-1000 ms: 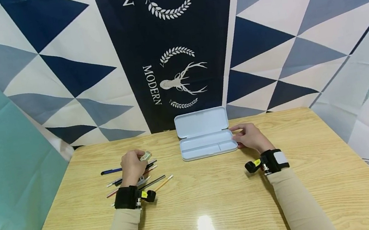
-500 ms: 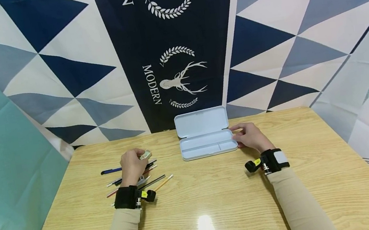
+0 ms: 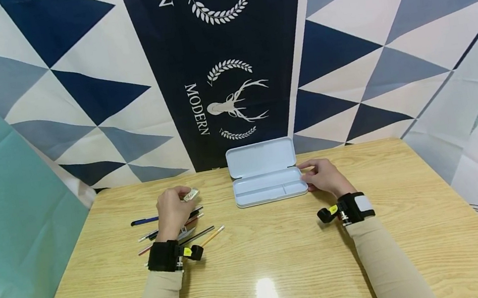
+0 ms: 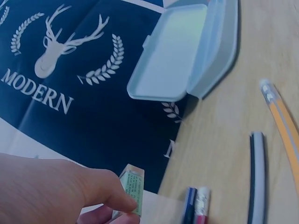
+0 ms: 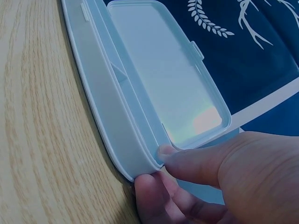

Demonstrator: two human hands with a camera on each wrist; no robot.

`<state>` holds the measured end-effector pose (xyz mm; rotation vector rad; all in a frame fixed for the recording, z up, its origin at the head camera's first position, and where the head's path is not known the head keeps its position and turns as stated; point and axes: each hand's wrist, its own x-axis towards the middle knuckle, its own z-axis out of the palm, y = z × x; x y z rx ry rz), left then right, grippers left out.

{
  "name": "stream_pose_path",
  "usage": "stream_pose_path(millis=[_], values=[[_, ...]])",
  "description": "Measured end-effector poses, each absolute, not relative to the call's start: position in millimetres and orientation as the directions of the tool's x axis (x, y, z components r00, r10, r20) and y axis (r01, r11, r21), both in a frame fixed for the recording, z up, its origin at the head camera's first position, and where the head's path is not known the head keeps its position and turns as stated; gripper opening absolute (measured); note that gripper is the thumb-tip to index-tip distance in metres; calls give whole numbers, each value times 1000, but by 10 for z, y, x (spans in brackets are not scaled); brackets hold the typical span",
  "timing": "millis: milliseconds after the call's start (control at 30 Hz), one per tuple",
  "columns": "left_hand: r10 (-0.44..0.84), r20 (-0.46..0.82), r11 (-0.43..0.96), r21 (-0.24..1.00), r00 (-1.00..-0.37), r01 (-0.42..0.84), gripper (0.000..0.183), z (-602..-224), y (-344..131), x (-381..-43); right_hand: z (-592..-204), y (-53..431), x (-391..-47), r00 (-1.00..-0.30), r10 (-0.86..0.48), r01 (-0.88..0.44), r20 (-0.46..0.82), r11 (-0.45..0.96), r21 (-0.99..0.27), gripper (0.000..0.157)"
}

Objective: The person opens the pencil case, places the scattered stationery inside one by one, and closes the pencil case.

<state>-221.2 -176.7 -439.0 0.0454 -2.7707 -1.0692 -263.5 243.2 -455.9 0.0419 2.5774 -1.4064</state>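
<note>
My left hand (image 3: 172, 212) pinches a small eraser in a pale green printed sleeve (image 4: 134, 187) between thumb and fingers, above the far side of a pile of pens and pencils. To the right, a light blue pencil case (image 3: 258, 198) lies on the table with its lid (image 3: 261, 159) raised behind it. My right hand (image 3: 328, 178) grips the case's right end. In the right wrist view the thumb (image 5: 191, 163) lies over the rim and the curled fingers press the outside wall. The case's divided compartments hold nothing that I can see.
The pile holds a blue pen (image 3: 143, 221), a yellow pencil (image 3: 212, 236) and several others, partly hidden under my left hand and wrist strap. A patterned cloth (image 3: 231, 94) hangs along the table's back edge, just behind the raised lid.
My left hand has risen slightly with the eraser, moving a little away from me and to the right. My right hand and the pencil case have stayed where they were.
</note>
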Motion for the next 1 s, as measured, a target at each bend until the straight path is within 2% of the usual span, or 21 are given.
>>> stream_pose_path(millis=[533,1000], values=[[-64,153,719,693,-986,61,33,-4237,-1743,-2149,-4546,2408,-2624,-978,-76,123,-194,537,-834,46],[-17,217,756,641,-976,129,30,-4150,-1636,-2206,-4529,2432,-2614,-977,-79,127,-199,536,-834,46]])
